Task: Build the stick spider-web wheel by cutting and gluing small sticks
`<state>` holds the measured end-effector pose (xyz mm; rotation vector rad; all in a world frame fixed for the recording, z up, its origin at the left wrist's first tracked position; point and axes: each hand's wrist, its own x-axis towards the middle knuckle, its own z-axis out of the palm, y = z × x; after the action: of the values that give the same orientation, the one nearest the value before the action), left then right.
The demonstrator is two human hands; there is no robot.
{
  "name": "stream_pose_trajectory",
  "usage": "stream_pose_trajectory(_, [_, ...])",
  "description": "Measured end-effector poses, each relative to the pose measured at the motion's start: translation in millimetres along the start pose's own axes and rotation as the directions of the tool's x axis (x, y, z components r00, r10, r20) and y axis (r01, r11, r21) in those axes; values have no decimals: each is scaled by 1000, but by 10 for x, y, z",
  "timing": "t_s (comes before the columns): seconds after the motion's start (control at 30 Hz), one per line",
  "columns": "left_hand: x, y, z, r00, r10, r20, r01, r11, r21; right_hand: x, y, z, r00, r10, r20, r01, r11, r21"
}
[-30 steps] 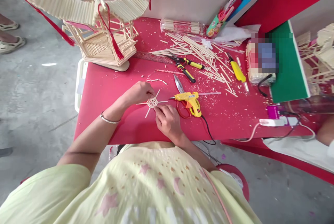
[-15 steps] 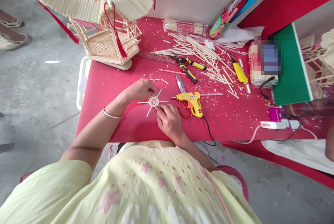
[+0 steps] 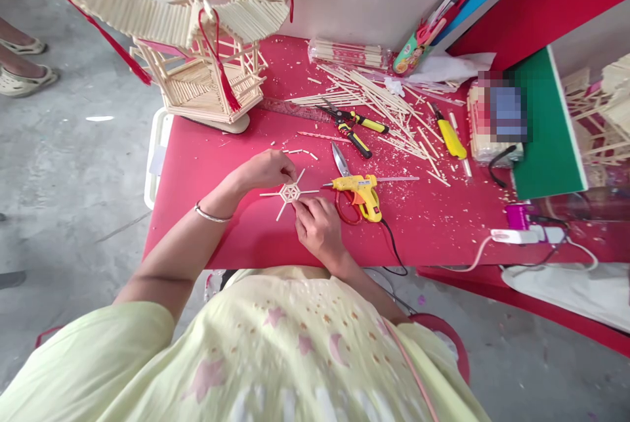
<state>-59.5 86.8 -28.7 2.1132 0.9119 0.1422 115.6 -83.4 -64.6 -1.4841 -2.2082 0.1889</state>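
A small six-armed frame of thin wooden sticks [image 3: 290, 193], with a hexagon at its centre, is between my hands over the red table. My left hand [image 3: 268, 169], wearing a bracelet at the wrist, is closed with its fingertips at the frame's upper edge. From the lower right, my right hand [image 3: 321, 228] pinches the frame's edge between thumb and finger. Just right of the hands lies a yellow glue gun [image 3: 355, 189] with a clear glue stick in its back, on top of red-handled scissors [image 3: 340, 158]. Short cut stick pieces [image 3: 305, 151] lie beyond my left hand.
A stick-built pavilion model [image 3: 211, 87] with red tassels stands at the back left. Behind the glue gun are black-and-yellow cutters [image 3: 361, 140], loose sticks [image 3: 378, 94] and a yellow utility knife [image 3: 451, 138]. A white power strip [image 3: 516, 236] lies at the right.
Both hands keep nearly the same place on the stick frame. The camera view has shifted very slightly. At the right edge, a dark shape by the table's edge has left the view.
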Motion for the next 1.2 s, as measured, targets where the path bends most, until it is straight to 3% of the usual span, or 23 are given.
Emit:
stream_pose_trajectory(0.67, [-4,124,6,995,-93,-40,98,984,151,-10,14,30,1000,14,13,-14,1000,24])
stream_pose_trajectory(0.8, [-21,164,-17,996,-91,-18,93,989,117,-3,-12,16,1000,-5,-1,5,1000,-3])
stream_pose_trajectory(0.93, [-45,125,-25,997,-82,-15,82,997,4,-54,79,-170,988,62,-144,-64,998,-12])
stream_pose_trajectory(1.07, [-63,48,-17,990,-124,-61,116,987,-115,-175,334,-460,898,252,-361,-301,949,-87])
stream_pose_trajectory(1.13, [-60,27,-13,989,-132,-70,123,985,-120,-229,419,-542,883,283,-374,-348,930,-118])
stream_pose_trajectory(1.2, [-49,26,-10,990,-131,-54,125,986,-113,-256,418,-545,904,250,-348,-308,944,-120])
